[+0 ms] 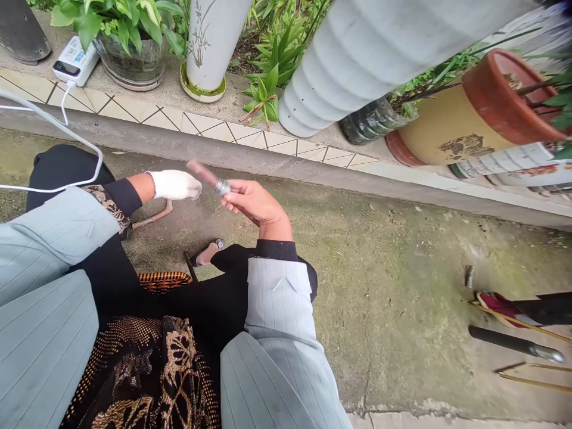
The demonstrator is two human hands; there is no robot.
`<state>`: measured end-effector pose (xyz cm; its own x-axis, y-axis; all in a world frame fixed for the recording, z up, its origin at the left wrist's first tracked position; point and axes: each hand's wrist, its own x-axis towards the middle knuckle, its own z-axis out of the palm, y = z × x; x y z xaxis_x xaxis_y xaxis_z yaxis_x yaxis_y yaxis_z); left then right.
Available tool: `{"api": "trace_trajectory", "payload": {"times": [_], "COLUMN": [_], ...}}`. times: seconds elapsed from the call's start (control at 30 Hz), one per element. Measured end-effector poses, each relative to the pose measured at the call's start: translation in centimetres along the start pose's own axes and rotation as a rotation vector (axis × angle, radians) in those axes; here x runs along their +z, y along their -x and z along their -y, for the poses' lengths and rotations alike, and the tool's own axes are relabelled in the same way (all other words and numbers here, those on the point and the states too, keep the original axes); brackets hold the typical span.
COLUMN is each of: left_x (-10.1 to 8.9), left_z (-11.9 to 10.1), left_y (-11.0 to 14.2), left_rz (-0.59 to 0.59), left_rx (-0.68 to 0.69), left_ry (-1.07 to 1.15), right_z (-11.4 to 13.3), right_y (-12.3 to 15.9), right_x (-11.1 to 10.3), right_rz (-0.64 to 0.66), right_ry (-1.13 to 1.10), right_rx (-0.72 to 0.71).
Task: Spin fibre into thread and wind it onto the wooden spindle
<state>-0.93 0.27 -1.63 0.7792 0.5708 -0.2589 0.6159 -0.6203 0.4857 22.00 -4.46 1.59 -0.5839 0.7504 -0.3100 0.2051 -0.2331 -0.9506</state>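
Note:
My left hand (176,185) wears a white glove; its fingers are drawn together, and anything inside them is hidden. My bare right hand (257,202) is closed around the silver-wrapped end of a short reddish-brown stick (203,174). The stick points up and left toward the glove, and its far end is smeared by motion. A gap shows between the stick and the gloved fingers. Just below the glove is a bent brownish rod (154,217); whether it touches the hand I cannot tell.
A tiled ledge (214,127) runs across the front, holding a glass planter (131,62), a tall grey ribbed pot (339,65), a tan-and-red pot (438,122) and a white power bank (75,62) with a cable. At right are another person's shoe (500,308) and a dark tube (513,344).

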Motion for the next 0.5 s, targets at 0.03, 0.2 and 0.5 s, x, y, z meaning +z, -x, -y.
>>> {"api": "trace_trajectory", "payload": {"times": [0.03,0.2,0.5], "left_x": [0.1,0.5,1.6], "left_z": [-0.4,-1.8,-0.7], "left_y": [0.0,-0.1,-0.1], "left_rz": [0.037,0.223,0.259], "left_rx": [0.021,0.164,0.172], "left_ry": [0.023,0.213,0.102], "right_z": [-0.2,-1.3,-0.8], "right_y": [-0.2,-2.3,-1.3], "right_x": [0.1,0.7,1.2], "right_rz": [-0.131,-0.427,0.606], "right_ry": [-0.040,0.271,0.437], "right_rx": [-0.054,0.040,0.464]}}
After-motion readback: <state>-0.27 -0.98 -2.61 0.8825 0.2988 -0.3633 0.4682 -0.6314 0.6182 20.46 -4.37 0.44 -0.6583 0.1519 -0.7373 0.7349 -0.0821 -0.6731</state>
